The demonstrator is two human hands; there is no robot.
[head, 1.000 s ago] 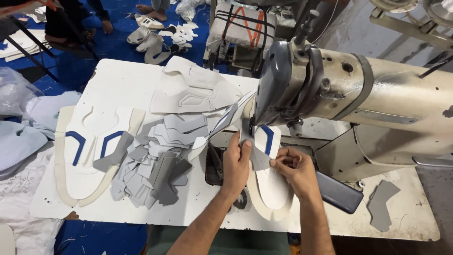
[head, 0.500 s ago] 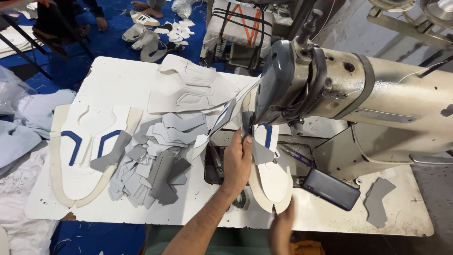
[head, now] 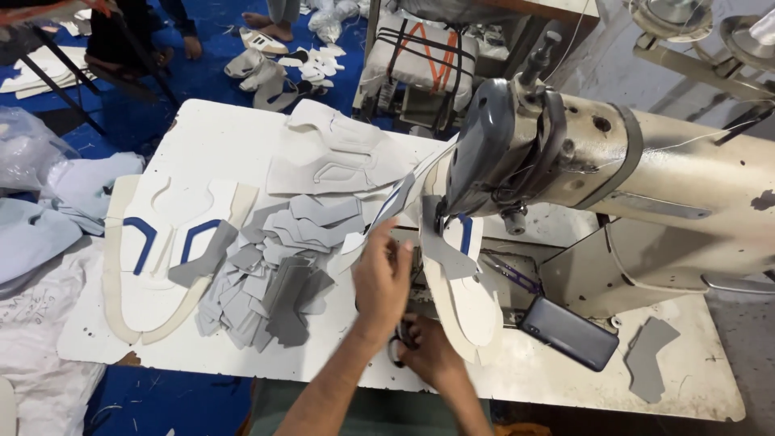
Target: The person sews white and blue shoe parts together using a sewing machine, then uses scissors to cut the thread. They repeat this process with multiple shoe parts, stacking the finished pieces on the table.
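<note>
Left-hand grip first: my left hand (head: 381,278) lies flat, fingers pressed together, on the white shoe-upper piece (head: 464,303) just in front of the sewing machine (head: 565,169), pinning it to the surface (head: 226,137) rather than closing around it. My right hand (head: 428,355) sits near the front edge of the surface, curled around something dark with loop handles, likely scissors (head: 401,345); motion blur keeps me from telling how tightly that grip is closed.

Compared with half a second ago, the right hand has come up from below the surface edge to a spot just under the left hand. A second ago it was resting on the upper piece itself, to the right of the left hand. The left hand has barely shifted over that time.

The upper piece lies flat with its long axis running from the machine head toward me, slightly slanted to the right. Its far end, with the blue stripe (head: 466,232), sits under the machine head; its rounded end points at the front edge. A grey patch (head: 442,246) lies on it near the needle.

To the left are a heap of grey cut pieces (head: 274,274) and a stack of white uppers with blue trim (head: 161,242). A dark phone (head: 569,333) lies to the right.
</note>
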